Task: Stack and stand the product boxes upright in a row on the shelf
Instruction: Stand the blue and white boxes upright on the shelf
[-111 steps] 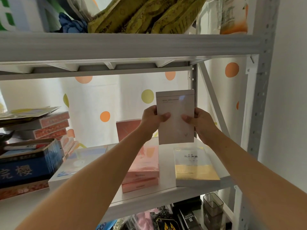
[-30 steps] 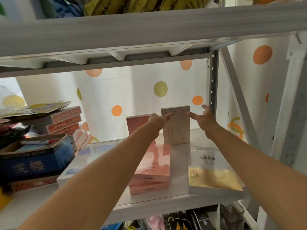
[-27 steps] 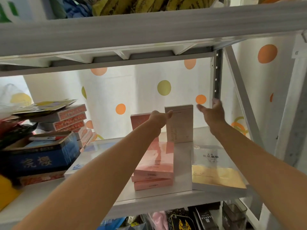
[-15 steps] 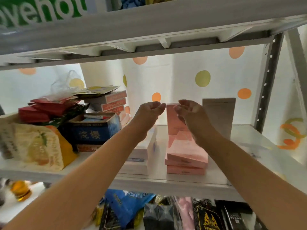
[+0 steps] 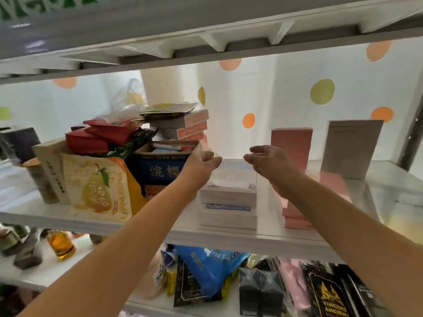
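Two boxes stand upright at the back of the white shelf (image 5: 229, 239): a pink box (image 5: 291, 145) and, to its right, a beige box (image 5: 352, 149). A stack of flat white boxes (image 5: 229, 200) lies in the middle of the shelf, and flat pink boxes (image 5: 332, 186) lie to its right, partly hidden by my right forearm. My left hand (image 5: 201, 162) and my right hand (image 5: 270, 160) hover above the white stack, fingers loosely curled and apart, holding nothing.
A blue box (image 5: 160, 170), a pear-print pouch (image 5: 98, 186), red packets (image 5: 103, 136) and stacked orange-edged boxes (image 5: 183, 124) crowd the shelf's left half. The upper shelf (image 5: 206, 26) hangs close overhead. Bags and a bottle (image 5: 60, 245) fill the shelf below.
Both hands let go of the beige box, left standing beside the pink one, and moved left over the white stack. The view swung left and down.
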A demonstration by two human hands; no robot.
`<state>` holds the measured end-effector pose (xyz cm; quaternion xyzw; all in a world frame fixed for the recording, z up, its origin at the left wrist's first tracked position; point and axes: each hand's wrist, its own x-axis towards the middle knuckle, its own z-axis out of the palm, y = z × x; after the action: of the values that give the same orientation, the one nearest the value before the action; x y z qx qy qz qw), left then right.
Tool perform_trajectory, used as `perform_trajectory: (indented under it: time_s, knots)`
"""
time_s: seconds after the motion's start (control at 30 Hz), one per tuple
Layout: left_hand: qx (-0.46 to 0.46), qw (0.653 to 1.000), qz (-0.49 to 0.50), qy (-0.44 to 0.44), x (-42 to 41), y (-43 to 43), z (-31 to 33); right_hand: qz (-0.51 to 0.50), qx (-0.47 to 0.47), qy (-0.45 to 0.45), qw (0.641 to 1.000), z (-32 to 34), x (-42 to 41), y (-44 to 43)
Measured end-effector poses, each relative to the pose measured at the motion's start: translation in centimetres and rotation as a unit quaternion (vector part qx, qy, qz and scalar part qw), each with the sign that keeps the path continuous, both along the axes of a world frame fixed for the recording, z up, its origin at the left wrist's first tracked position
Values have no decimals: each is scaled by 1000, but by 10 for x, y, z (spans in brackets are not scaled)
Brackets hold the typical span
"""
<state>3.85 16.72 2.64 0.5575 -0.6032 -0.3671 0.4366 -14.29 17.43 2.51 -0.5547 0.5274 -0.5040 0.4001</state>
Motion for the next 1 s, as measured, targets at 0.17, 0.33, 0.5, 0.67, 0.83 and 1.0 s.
perform_trajectory:
  time_s: [0.17, 0.33, 0.5, 0.67, 0.83, 1.0]
  knots:
    - [10, 999, -25, -19, 20, -6, -21, -69, 43, 12, 997, -15, 18, -8]
    - [38, 995, -80, -38, 20, -11, -32, -114, 94, -10, 989, -28, 32, -16]
    - [89, 990, -83, -67, 14, -16, -32, -150, 166, 29, 974, -35, 38, -21]
    - [104, 987, -93, -86, 10, -18, -31, -142, 192, 72, 968, -28, 36, -22]
    - [44, 995, -87, 31, 7, -19, -27, -83, 76, -91, 990, -30, 29, -20]
    - [-86, 976, -60, 192, 3, -30, -18, 6, -93, -113, 989, -2, 13, -14]
